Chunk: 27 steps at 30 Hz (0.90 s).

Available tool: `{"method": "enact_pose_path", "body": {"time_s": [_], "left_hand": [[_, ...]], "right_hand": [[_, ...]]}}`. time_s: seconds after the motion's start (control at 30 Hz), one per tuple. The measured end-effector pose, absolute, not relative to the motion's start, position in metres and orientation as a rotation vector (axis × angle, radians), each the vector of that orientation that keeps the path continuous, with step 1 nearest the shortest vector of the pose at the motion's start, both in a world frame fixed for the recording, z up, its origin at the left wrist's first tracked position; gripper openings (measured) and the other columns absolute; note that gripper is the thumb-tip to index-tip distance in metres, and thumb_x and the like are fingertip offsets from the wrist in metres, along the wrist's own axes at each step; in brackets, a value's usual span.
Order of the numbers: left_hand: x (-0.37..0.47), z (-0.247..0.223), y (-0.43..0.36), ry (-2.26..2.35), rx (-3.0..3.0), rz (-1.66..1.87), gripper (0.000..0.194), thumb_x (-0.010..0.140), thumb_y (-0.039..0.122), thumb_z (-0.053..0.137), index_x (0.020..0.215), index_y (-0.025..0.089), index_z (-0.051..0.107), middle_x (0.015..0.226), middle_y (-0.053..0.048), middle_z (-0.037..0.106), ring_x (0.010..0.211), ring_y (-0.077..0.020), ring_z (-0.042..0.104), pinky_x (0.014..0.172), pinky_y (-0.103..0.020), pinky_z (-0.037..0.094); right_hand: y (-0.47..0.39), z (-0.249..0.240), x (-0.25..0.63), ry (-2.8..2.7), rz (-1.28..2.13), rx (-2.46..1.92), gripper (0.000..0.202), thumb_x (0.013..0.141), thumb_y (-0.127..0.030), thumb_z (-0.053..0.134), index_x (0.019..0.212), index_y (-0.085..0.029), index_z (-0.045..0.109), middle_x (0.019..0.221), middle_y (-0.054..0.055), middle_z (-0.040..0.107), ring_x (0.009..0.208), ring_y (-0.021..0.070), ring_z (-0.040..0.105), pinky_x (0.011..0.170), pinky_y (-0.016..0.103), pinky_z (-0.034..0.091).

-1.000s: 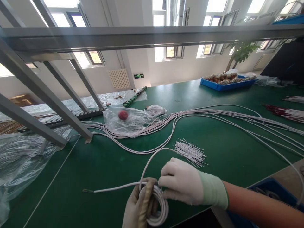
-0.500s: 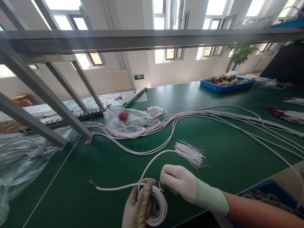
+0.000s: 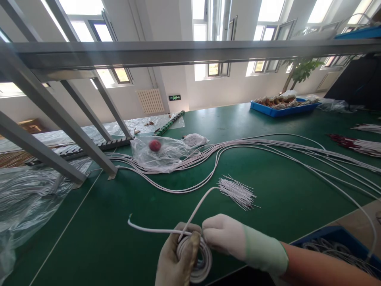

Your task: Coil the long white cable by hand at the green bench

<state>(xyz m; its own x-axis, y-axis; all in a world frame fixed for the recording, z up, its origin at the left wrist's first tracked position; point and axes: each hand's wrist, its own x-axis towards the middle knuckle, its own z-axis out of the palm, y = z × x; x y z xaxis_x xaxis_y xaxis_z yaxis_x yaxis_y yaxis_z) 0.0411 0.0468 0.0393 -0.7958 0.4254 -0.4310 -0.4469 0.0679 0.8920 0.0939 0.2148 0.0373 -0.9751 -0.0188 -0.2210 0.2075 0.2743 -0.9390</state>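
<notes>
Person is standing at the green table (image 3: 282, 198), both hands gloved. Left hand (image 3: 175, 258) is gripping a coil (image 3: 199, 260) of white cable at the near edge, fingers curled shut round it. Right hand (image 3: 228, 236) is pinching the coil's top, fingertips closed on it. Loose cable end (image 3: 131, 223) is sticking out leftward. Bundle of thin ties (image 3: 236, 192) is lying just beyond; blue bin (image 3: 333, 238) is sitting at right.

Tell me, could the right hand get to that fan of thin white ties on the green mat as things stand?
Probably yes. The right hand is pinching at the coiled white cable that the left hand grips, and the ties lie just beyond it on bare mat, with nothing between.
</notes>
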Motion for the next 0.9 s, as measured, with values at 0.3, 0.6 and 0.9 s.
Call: {"method": "enact_pose_path", "body": {"time_s": [0.3, 0.6, 0.9], "left_hand": [[0.038, 0.019, 0.035, 1.327, -0.199, 2.056, 0.024, 0.068, 0.03, 0.09, 0.09, 0.027, 0.079, 0.092, -0.006, 0.077, 0.084, -0.0239, 0.071, 0.072, -0.029, 0.059], [0.038, -0.006, 0.015, 1.885, 0.135, 1.885, 0.017, 0.091, 0.039, 0.068, 0.101, 0.028, 0.076, 0.117, -0.014, 0.076, 0.133, -0.0405, 0.06, 0.118, -0.058, 0.045], [0.055, 0.003, 0.011, 2.065, 0.636, 1.863, 0.033, 0.082, 0.031, 0.066, 0.112, 0.023, 0.079, 0.142, -0.016, 0.068, 0.145, -0.042, 0.048, 0.13, -0.059, 0.015]], "right_hand": [[0.193, 0.028, 0.117, 2.88, -2.175, 0.248, 0.026, 0.103, -0.028, 0.049, 0.109, -0.019, 0.072, 0.099, 0.007, 0.068, 0.085, 0.0184, 0.066, 0.079, 0.032, 0.056], [0.122, -0.02, 0.138, 3.342, -1.822, 0.455, 0.052, 0.103, -0.021, 0.048, 0.153, -0.033, 0.046, 0.133, 0.008, 0.066, 0.116, 0.026, 0.067, 0.096, 0.037, 0.061], [0.124, -0.018, 0.148, 3.877, -0.592, 0.341, 0.05, 0.1, -0.032, 0.059, 0.149, -0.033, 0.052, 0.145, 0.014, 0.06, 0.125, 0.0418, 0.058, 0.089, 0.056, 0.058]]}}
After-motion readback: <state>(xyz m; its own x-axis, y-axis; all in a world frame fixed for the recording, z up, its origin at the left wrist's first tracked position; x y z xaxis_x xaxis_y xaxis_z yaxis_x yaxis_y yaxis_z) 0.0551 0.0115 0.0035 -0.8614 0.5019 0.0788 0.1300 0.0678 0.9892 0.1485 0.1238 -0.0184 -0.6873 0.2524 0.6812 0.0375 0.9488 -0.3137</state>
